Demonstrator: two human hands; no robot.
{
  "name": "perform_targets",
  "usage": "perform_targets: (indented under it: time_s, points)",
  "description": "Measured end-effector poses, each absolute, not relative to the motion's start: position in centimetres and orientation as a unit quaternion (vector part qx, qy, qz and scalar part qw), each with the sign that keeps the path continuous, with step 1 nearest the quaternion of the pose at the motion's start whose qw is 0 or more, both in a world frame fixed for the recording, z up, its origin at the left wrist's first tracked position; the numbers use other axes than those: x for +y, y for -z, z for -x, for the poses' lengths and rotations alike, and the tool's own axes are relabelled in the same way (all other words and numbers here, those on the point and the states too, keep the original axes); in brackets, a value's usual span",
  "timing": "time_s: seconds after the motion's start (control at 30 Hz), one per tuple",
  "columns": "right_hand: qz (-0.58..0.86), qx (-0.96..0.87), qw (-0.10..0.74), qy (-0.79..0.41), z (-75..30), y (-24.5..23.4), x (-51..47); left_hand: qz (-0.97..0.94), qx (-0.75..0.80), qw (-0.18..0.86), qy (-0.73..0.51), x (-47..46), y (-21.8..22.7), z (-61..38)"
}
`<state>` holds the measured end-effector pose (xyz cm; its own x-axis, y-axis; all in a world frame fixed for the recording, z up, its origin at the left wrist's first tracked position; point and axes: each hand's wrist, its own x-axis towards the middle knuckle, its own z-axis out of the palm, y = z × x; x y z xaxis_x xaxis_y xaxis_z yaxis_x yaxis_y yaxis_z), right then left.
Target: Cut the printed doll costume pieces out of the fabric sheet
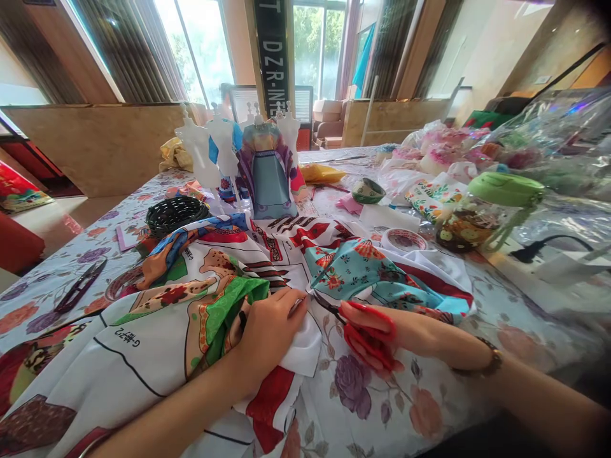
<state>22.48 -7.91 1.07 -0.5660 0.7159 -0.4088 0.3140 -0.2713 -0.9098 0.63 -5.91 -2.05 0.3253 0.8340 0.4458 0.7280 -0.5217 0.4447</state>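
Note:
A large sheet of printed fabric (157, 318) with coloured garment shapes lies crumpled across the floral tablecloth (382, 407). My left hand (270, 331) is closed, pinching the white edge of this fabric. My right hand (382, 334) grips red-handled scissors (367, 337), fingers through the loops. The blades point left toward the pinched edge and touch the fabric just right of my left fingertips.
Small mannequins, one in a blue dress (270, 168), stand at the table's middle back. A black woven basket (174, 213), thread snips (79, 286), a tape roll (405, 240), a green-lidded jar (482, 213), a small bowl (367, 189) and plastic bags (548, 146) surround the fabric.

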Motion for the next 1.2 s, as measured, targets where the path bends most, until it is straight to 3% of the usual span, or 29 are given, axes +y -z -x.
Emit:
perform_targets:
  time_s: [0.1,0.47,0.7,0.97,1.2]
  points:
    - [0.399,-0.611,0.096,-0.676,-22.1,-0.3,-7.8,-0.810,0.455,0.036,-0.368,-5.9,2.4,-0.5]
    - [0.368,-0.606,0.165,-0.685,-20.7,0.8,-8.3,-0.822,0.366,-0.100,-0.425,-6.1,2.4,-0.4]
    - [0.372,-0.665,0.203,-0.615,-20.9,0.7,-8.6,-0.822,0.361,-0.117,-0.424,-6.3,2.2,-0.3]
    - [0.404,-0.657,0.177,-0.612,-21.3,1.0,-8.1,-0.819,0.365,-0.113,-0.429,-6.5,2.0,-0.3]
    - [0.417,-0.666,0.211,-0.581,-21.1,1.0,-8.4,-0.816,0.362,-0.100,-0.440,-6.4,1.8,-0.3]
